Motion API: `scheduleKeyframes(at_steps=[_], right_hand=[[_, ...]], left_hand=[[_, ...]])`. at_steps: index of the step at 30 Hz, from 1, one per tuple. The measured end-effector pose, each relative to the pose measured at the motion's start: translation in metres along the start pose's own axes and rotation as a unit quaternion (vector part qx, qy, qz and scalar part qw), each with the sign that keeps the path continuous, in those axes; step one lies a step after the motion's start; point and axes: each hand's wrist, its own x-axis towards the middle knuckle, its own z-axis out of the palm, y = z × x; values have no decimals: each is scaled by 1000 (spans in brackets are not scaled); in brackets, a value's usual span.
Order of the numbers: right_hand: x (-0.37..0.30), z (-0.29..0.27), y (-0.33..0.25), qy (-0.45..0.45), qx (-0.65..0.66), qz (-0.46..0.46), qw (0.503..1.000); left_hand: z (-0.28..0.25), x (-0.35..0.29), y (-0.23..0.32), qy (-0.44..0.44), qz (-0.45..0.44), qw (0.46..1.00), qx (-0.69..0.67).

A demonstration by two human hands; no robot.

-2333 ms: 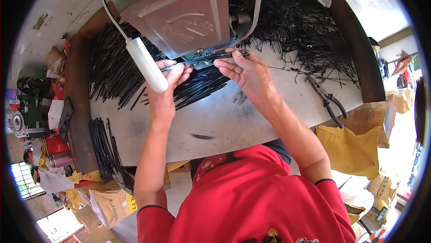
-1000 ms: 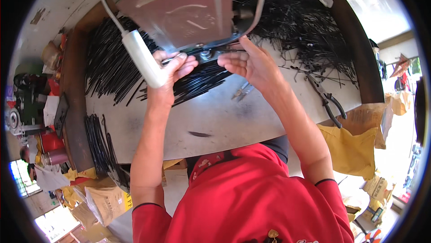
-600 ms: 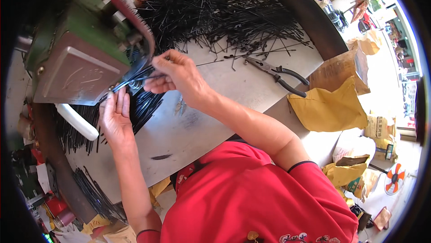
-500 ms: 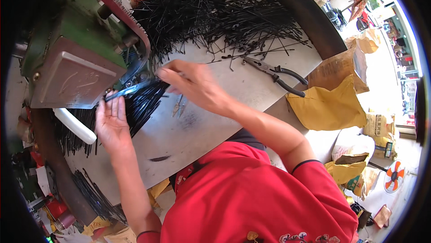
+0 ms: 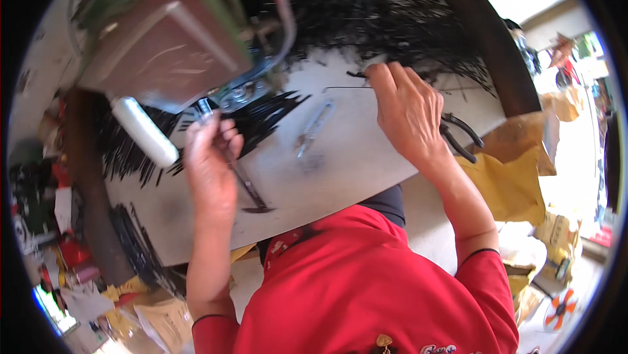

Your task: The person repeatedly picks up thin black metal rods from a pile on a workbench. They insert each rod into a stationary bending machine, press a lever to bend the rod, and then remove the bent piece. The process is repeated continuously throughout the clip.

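My left hand [image 5: 212, 154] is closed around a dark, narrow strip [image 5: 245, 182], beneath the front of a green and maroon machine [image 5: 173, 46]. The strip slants down from the fingers over the metal tabletop. My right hand [image 5: 407, 108] has its fingers curled in a pinch near the heap of thin black rods [image 5: 386, 10]. A short black end shows at its fingertips, and a thin rod [image 5: 347, 88] runs left from beside the fingers; whether both are one piece I cannot tell. Dark flat strips [image 5: 261, 122] lie in a pile under the machine.
A white handle [image 5: 147, 135] sticks out below the machine. Black-handled pliers [image 5: 463, 137] lie partly behind my right hand, and a small metal tool [image 5: 314, 131] rests mid-table. Yellow sacks [image 5: 507, 187] stand at the right, beyond a dark curved table rim [image 5: 490, 33].
My right hand has moved away from the machine, rightward to the edge of the rod heap. The left hand has gone from open-palmed to closed on a strip. The view has shifted.
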Motion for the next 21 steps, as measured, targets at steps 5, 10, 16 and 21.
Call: scheduleKeyframes(at_steps=[5, 10, 16, 21], right_hand=[[17, 19, -80, -102, 320, 33, 941], [39, 43, -104, -175, 555, 224, 782], [48, 53, -111, -185, 604, 270, 727], [48, 58, -114, -172, 654, 287, 678]], left_hand=[[8, 9, -12, -40, -1, 999, 28], [12, 14, -10, -38, 56, 993, 93], [13, 19, -11, -44, 54, 994, 80], [12, 20, -13, -58, 48, 996, 56]])
